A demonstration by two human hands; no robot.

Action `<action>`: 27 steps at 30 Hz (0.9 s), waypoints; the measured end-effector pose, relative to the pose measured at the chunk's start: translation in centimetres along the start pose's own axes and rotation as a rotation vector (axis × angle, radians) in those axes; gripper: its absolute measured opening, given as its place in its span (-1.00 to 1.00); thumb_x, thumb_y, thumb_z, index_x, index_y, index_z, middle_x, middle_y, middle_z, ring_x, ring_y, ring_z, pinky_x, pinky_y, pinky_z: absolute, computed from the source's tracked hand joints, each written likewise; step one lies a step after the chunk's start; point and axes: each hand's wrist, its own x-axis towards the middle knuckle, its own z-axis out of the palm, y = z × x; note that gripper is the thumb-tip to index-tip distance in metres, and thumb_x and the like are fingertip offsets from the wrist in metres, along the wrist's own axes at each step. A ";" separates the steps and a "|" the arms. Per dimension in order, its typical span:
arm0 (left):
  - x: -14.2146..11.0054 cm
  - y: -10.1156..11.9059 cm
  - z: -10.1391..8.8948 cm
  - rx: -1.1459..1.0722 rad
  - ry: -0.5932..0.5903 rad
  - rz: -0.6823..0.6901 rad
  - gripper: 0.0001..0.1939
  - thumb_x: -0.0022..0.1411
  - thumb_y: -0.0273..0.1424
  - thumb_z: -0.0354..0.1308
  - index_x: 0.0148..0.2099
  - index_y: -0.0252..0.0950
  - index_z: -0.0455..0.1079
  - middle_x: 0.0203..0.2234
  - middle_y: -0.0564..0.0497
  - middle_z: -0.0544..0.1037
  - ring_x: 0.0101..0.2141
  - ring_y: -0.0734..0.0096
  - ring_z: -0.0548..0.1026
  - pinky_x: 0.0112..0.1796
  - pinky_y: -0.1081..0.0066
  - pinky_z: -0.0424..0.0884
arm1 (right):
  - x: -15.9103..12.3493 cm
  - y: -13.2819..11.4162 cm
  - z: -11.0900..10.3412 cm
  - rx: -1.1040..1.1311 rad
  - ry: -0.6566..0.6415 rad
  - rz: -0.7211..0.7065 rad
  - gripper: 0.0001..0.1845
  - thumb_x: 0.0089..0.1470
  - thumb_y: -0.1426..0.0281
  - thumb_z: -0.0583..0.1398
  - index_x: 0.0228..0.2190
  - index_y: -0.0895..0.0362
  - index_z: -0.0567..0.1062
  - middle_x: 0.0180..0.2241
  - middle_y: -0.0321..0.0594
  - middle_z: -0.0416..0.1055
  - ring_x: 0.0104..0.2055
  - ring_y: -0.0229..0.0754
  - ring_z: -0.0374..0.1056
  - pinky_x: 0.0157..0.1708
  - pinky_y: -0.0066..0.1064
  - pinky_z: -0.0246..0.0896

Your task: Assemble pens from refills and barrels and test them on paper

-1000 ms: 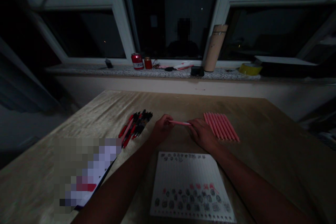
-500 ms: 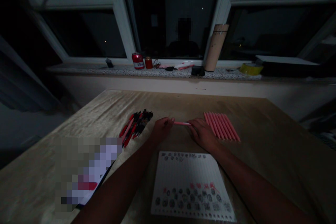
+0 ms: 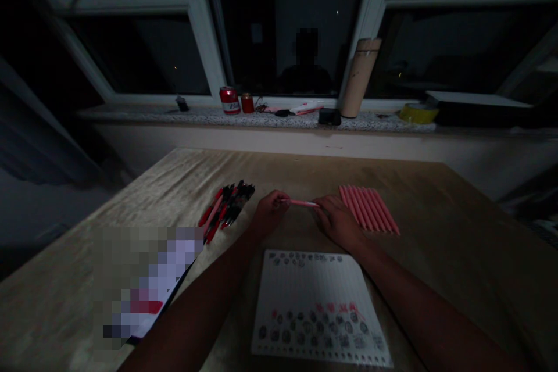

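Note:
A slim pink pen (image 3: pixel 300 203) lies level between my two hands above the table. My left hand (image 3: pixel 271 209) pinches its left end with thumb and fingers. Its right end, with a pale stretch near it, is between the fingers of my right hand (image 3: pixel 335 215). Just right of that hand, several pink pens (image 3: pixel 368 209) lie side by side in a neat row. Left of my left hand is a loose pile of red and black pens (image 3: pixel 229 206). Below my hands rests a lined notebook page (image 3: pixel 316 302) with black and red scribbled marks.
A blurred-out flat device (image 3: pixel 163 285) lies on the table (image 3: pixel 296 171) at the left. On the windowsill stand a red can (image 3: pixel 229 100), a small red jar (image 3: pixel 247 103), a tall tan flask (image 3: pixel 361 78) and a roll of yellow tape (image 3: pixel 418 113).
The pink pen's left end and my left hand have risen very slightly, and more of the pale stretch shows near the right end. Both hands keep hold of it.

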 end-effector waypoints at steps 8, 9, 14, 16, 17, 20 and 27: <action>-0.1 -0.1 0.0 0.038 0.035 -0.029 -0.63 0.22 -0.15 -0.07 -0.48 -0.30 0.27 -0.64 0.13 0.28 -0.55 0.51 0.25 -0.50 0.51 0.15 | 0.0 0.0 0.0 0.006 0.010 0.004 -0.74 0.21 0.36 0.01 -0.19 0.16 0.44 -0.28 -0.08 0.41 -0.19 -0.08 0.29 -0.17 -0.24 0.22; -0.1 -0.1 0.0 0.033 0.042 -0.031 -0.61 0.23 -0.14 -0.08 -0.50 -0.30 0.25 -0.65 0.14 0.27 -0.56 0.51 0.24 -0.52 0.51 0.14 | 0.0 0.1 0.1 0.004 0.012 0.005 -0.74 0.21 0.36 0.01 -0.18 0.15 0.44 -0.27 -0.09 0.41 -0.19 -0.08 0.29 -0.17 -0.25 0.22; -0.1 0.1 0.0 0.018 0.059 -0.019 -0.61 0.24 -0.15 -0.07 -0.53 -0.30 0.23 -0.67 0.14 0.25 -0.57 0.53 0.23 -0.53 0.51 0.12 | 0.0 0.2 0.1 0.001 0.024 0.006 -0.74 0.21 0.35 0.01 -0.19 0.15 0.45 -0.27 -0.08 0.42 -0.18 -0.08 0.29 -0.16 -0.24 0.21; -0.1 0.1 0.0 0.019 0.076 -0.025 -0.61 0.23 -0.16 -0.06 -0.53 -0.30 0.22 -0.67 0.14 0.25 -0.58 0.53 0.22 -0.53 0.51 0.11 | 0.0 0.1 0.1 0.007 0.017 0.004 -0.74 0.20 0.35 0.01 -0.19 0.14 0.45 -0.27 -0.09 0.42 -0.19 -0.08 0.29 -0.17 -0.24 0.21; -0.1 0.1 0.0 0.016 0.085 -0.028 -0.61 0.23 -0.16 -0.06 -0.54 -0.30 0.22 -0.68 0.14 0.24 -0.58 0.53 0.22 -0.53 0.51 0.11 | 0.0 0.1 0.0 0.010 0.014 0.005 -0.74 0.20 0.35 0.02 -0.19 0.14 0.45 -0.28 -0.09 0.42 -0.19 -0.08 0.30 -0.18 -0.25 0.21; -0.1 0.1 -0.1 0.006 0.119 -0.035 -0.60 0.22 -0.15 -0.06 -0.56 -0.29 0.21 -0.69 0.14 0.23 -0.60 0.52 0.22 -0.54 0.50 0.12 | 0.0 -0.1 -0.1 0.011 0.013 0.007 -0.76 0.18 0.35 0.04 -0.22 0.14 0.46 -0.30 -0.10 0.42 -0.21 -0.08 0.30 -0.19 -0.25 0.21; -0.2 0.1 -0.3 0.031 0.188 -0.030 -0.60 0.21 -0.16 -0.04 -0.58 -0.29 0.21 -0.71 0.15 0.23 -0.61 0.53 0.22 -0.54 0.50 0.11 | 0.1 -0.1 -0.2 0.013 -0.005 0.021 -0.84 0.09 0.41 0.10 -0.28 0.14 0.46 -0.33 -0.13 0.41 -0.23 -0.10 0.29 -0.22 -0.28 0.18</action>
